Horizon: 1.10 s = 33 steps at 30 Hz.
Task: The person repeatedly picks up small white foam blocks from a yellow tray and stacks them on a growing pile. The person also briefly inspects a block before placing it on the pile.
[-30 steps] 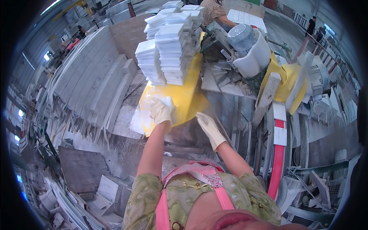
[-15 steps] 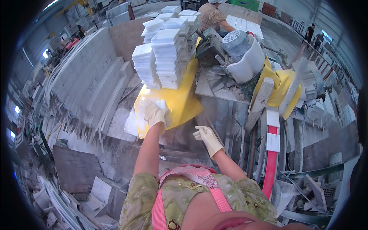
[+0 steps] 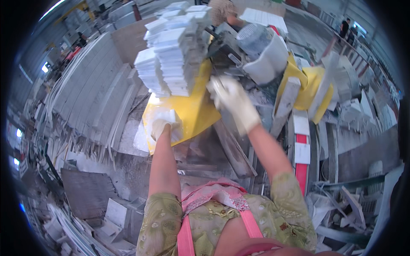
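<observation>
My left hand (image 3: pixel 160 128), in a pale cream glove, is closed around the edge of a small white tile (image 3: pixel 172 119). The tile rests on a yellow sheet (image 3: pixel 188 111), and its far side is partly hidden by my fingers. Beyond it, tall stacks of white tiles (image 3: pixel 173 64) stand on the same sheet. My right hand (image 3: pixel 237 104), gloved alike, is raised just right of the sheet, near a dusty motor (image 3: pixel 256 40). Motion smears its fingers, so I cannot make out whether it holds anything.
At the left stand rows of long pale slabs (image 3: pixel 92 89). A narrow red belt (image 3: pixel 301 175) bearing white tiles (image 3: pixel 302 153) runs along my right. Yellow cloth (image 3: pixel 314 87) hangs by a post. Another person (image 3: pixel 222 12) works behind the stacks. Broken stone (image 3: pixel 115 211) lies lower left.
My right hand has moved forward and up, from low in front of me to beside the yellow sheet. My left hand stays at the tile on the sheet. The view has shifted slightly.
</observation>
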Available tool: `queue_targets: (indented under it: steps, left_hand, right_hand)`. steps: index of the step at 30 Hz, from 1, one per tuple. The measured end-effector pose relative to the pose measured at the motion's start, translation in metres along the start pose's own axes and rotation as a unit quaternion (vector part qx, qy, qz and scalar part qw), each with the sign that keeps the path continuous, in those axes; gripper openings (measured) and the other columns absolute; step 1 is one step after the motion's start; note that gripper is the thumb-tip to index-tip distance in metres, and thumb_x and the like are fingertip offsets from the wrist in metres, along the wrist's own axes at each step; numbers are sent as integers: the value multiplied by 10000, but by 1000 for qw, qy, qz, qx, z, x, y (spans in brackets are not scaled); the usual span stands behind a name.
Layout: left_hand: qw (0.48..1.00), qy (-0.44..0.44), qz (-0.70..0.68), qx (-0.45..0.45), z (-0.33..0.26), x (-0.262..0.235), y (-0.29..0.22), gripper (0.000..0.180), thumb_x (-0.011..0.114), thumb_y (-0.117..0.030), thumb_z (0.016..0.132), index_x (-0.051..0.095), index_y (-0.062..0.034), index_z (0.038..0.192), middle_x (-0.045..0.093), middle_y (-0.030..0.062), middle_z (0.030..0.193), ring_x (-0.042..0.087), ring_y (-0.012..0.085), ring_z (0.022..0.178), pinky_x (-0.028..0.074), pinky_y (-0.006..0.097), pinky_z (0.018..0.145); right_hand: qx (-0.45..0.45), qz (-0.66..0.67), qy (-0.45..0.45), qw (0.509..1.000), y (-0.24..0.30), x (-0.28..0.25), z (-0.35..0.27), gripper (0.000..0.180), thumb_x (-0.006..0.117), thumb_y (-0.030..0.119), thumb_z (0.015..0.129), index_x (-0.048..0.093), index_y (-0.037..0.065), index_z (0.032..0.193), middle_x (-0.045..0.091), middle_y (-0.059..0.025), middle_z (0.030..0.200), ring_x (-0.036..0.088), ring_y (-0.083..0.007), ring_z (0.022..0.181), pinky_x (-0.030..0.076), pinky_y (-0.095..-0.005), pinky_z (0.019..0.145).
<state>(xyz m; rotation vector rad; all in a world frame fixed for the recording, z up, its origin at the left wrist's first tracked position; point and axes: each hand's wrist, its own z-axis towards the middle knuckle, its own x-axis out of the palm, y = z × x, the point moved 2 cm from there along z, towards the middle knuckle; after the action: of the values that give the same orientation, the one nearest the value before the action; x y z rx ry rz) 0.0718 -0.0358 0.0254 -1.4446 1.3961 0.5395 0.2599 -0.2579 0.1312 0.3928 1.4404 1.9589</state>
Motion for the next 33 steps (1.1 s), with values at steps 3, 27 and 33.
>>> queue_targets:
  steps: [3,27,33]
  left_hand:
    - [999,20,13,-25,-1,9,2,752,867,-592,635,737,-72,1163,733,140,1188,706,284,1118,567,432,852]
    - [994,-90,62,8,-31,-9,-10,675,828,-578,657,774,-65,1092,750,159,1133,716,303,1072,541,385,894]
    - [992,-107,63,29,-27,-6,-7,641,807,-555,664,780,-49,1056,755,170,1092,733,302,1023,555,392,824]
  right_hand:
    - [-1,-51,9,999,50,-7,56,412,552,395,1022,678,42,851,571,-56,609,556,-143,558,440,-333,555]
    - [337,-73,64,937,-102,-2,-201,456,498,432,1020,703,25,1000,607,-65,636,569,-167,574,461,-330,576]
    - [354,-47,55,933,-106,0,-199,419,545,437,1021,713,55,991,581,-11,594,525,-101,542,416,-276,536]
